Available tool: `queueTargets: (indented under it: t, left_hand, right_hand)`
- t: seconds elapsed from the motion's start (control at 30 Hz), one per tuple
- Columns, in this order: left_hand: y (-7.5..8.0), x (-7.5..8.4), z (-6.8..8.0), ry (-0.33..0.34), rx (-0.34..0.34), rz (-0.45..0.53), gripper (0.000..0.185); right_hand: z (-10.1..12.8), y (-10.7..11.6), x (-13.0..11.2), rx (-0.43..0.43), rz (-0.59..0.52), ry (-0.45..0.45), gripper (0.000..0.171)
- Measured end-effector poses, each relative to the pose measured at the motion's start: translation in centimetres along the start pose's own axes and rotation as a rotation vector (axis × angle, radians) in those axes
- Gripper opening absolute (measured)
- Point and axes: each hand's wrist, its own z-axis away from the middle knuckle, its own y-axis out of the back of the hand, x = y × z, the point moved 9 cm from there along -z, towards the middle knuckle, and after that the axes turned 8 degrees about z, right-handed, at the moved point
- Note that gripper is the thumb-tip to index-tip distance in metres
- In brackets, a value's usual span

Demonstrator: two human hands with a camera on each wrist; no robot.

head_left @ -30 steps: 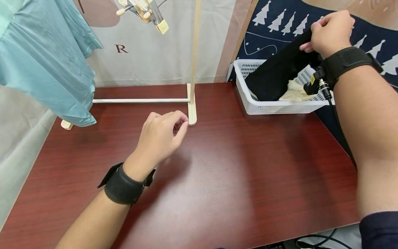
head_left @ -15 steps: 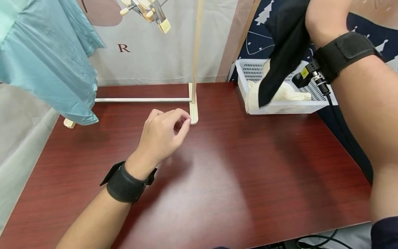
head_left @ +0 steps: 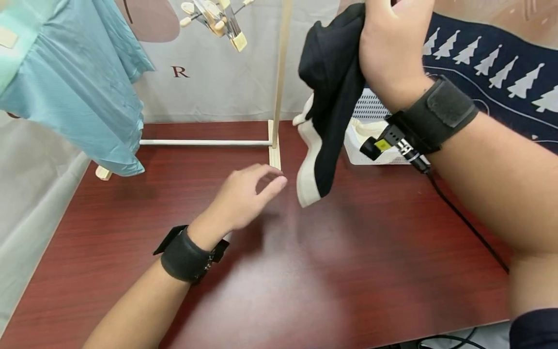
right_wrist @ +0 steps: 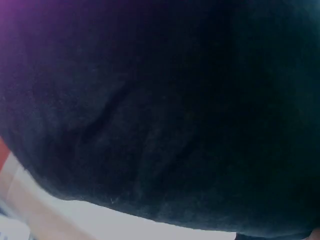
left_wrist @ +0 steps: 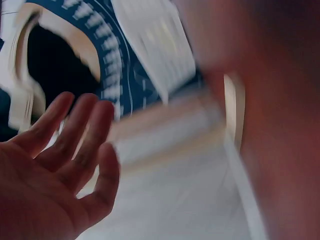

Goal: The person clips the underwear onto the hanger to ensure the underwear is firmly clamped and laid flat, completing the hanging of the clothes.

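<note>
A black cloth garment with off-white trim (head_left: pixel 333 92) hangs down from my right hand (head_left: pixel 394 60), which grips it near the top of the head view; the fingertips are mostly out of frame or hidden. Its dark fabric (right_wrist: pixel 160 125) fills most of the right wrist view. My left hand (head_left: pixel 244 196) hovers over the table, thumb and fingers apart and nothing between them, just left of the garment's lower end. In the left wrist view its fingers (left_wrist: pixel 75 135) are loosely bent, and the garment (left_wrist: pixel 55 65) shows beyond them.
A white perforated basket (head_left: pixel 356 152) holding cream cloth (head_left: pixel 369 130) sits behind my right wrist. A wooden rack post (head_left: pixel 282 68) with a white lower rod (head_left: pixel 205 142) stands at the back. Light-blue clothing (head_left: pixel 83 92) hangs left; a cluster of clips (head_left: pixel 218 19) hangs above.
My right hand has lifted the black garment out of the basket and carried it left, over the table near the rack post. My left hand's thumb and fingers have spread apart, shifting slightly right.
</note>
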Motion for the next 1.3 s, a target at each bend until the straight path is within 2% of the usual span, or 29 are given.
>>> queueTargets:
  t: [0.03,0.07,0.1,0.13,0.2,0.27,0.37,0.43,0.5,0.53,0.63,0.7,0.8,0.83,0.87,0.93,0.97,1.0,1.03,1.1,1.17,1.23,1.3]
  left_hand:
    - [-0.8,-0.1,0.0,0.014,-0.051,0.058,0.044]
    - [-1.7,0.0,0.0,0.021,-0.103,0.131,0.044]
    - [-2.5,0.2,0.0,0.025,-0.146,0.213,0.042]
    - [-3.2,0.4,0.1,0.027,-0.18,0.298,0.04]
    - [-4.2,0.8,0.1,0.037,-0.221,0.473,0.032]
    - [-4.5,0.9,0.1,0.075,-0.215,0.618,0.024]
    - [-3.4,0.2,-0.1,0.14,-0.101,0.718,0.021]
    - [-1.9,-0.4,-0.3,0.164,0.004,0.654,0.016]
    - [-0.6,-0.7,-0.4,0.161,0.077,0.525,0.013]
    - [-0.1,-0.7,-0.4,0.156,0.095,0.456,0.012]
    - [0.7,-0.5,-0.3,0.131,0.098,0.261,0.012]
    - [0.9,-0.5,-0.2,0.122,0.072,0.171,0.014]
    - [0.9,-0.7,0.1,0.14,0.017,0.058,0.017]
    - [0.9,-0.7,0.3,0.143,-0.003,0.031,0.019]
    - [0.8,-0.7,0.5,0.142,-0.026,0.01,0.019]
    - [0.6,-0.7,1.1,0.125,-0.069,-0.012,0.018]
    - [0.5,-0.5,1.3,0.106,-0.085,-0.011,0.018]
    - [0.5,-0.4,1.5,0.077,-0.093,-0.008,0.019]
    - [0.5,-0.2,1.7,0.049,-0.099,-0.006,0.02]
    - [0.6,0.3,2.0,-0.001,-0.11,-0.005,0.02]
    - [0.9,0.6,2.1,-0.037,-0.12,-0.02,0.019]
    - [1.4,0.7,2.2,-0.043,-0.127,-0.045,0.017]
    - [2.1,0.4,2.1,-0.033,-0.134,-0.081,0.017]
  right_hand:
    - [0.5,-0.3,-0.2,0.009,-0.053,0.003,0.034]
    - [0.8,-0.6,-0.6,0.01,-0.072,0.037,0.022]
    - [1.2,-0.8,-0.9,0.007,-0.07,0.055,0.011]
    - [1.6,-1.0,-1.0,0.004,-0.063,0.067,0.008]
    - [2.5,-1.4,-1.3,-0.007,-0.009,0.103,0.024]
    - [3.4,-1.7,-1.1,-0.037,0.057,0.146,0.039]
    - [5.1,-1.7,0.8,-0.107,0.141,0.069,0.04]
    - [6.4,-1.8,3.0,-0.22,0.231,0.014,0.039]
    - [8.4,-1.8,5.8,-0.392,0.352,-0.081,0.037]
    - [9.5,-1.9,7.3,-0.504,0.395,-0.099,0.037]
    - [13.9,-2.3,11.1,-0.868,0.482,-0.17,0.034]
    - [16.7,-2.7,12.5,-1.08,0.514,-0.159,0.032]
    - [19.5,-3.6,13.1,-1.297,0.569,-0.088,0.019]
    - [20.1,-4.0,13.1,-1.34,0.57,-0.06,0.014]
    - [20.5,-4.5,12.9,-1.369,0.556,-0.048,0.02]
    - [21.2,-5.7,12.6,-1.406,0.453,-0.12,0.05]
    - [21.5,-6.3,12.3,-1.42,0.363,-0.174,0.062]
    - [21.8,-7.0,12.0,-1.434,0.274,-0.219,0.072]
    - [22.1,-7.6,11.6,-1.455,0.199,-0.249,0.074]
    - [22.9,-8.5,10.9,-1.505,0.101,-0.287,0.064]
    - [23.5,-8.9,10.3,-1.545,0.092,-0.249,0.043]
    - [23.4,-8.9,10.1,-1.533,0.151,-0.178,0.021]
    - [22.5,-8.6,10.0,-1.473,0.239,-0.112,0.005]
